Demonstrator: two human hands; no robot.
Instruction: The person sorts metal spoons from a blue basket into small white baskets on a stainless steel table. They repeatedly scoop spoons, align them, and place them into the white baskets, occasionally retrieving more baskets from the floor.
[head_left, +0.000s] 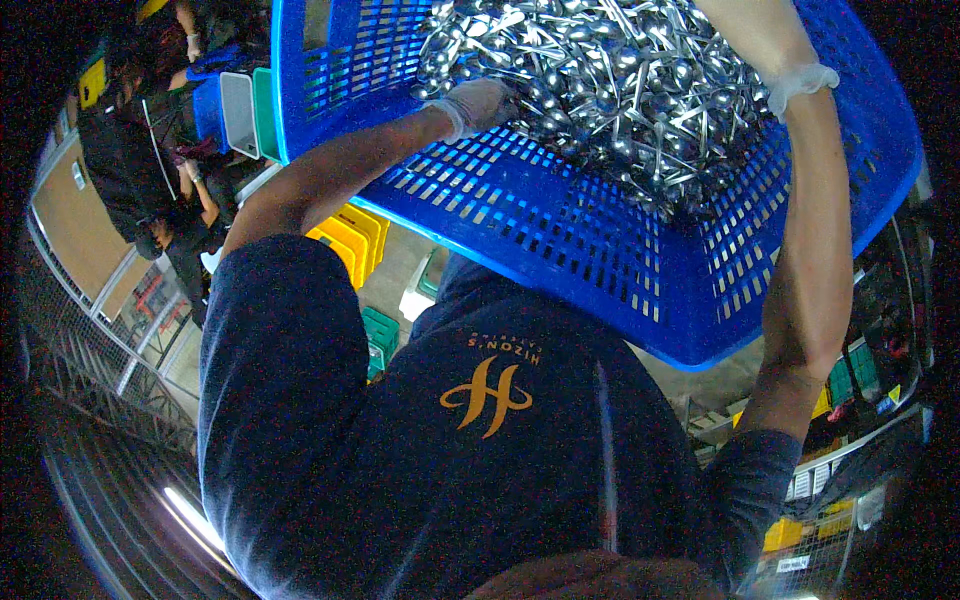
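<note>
A large blue slotted plastic crate (560, 230) is tilted in front of my chest, and a heap of several shiny metal spoons (620, 90) fills its far part. My left hand (482, 103), in a thin clear glove, rests curled on the near left edge of the spoon heap; its fingertips are buried among the spoons. My right hand (748, 28), also gloved with the cuff rolled at the wrist, reaches over the right side of the heap and runs off the top edge, so its fingers are hidden.
Stacked yellow crates (352, 238) and green crates (380, 338) stand on the floor below the blue crate. White and green bins (245, 112) sit at the upper left, beside other people in dark clothes (130, 150). Shelving with coloured boxes (850, 380) is on the right.
</note>
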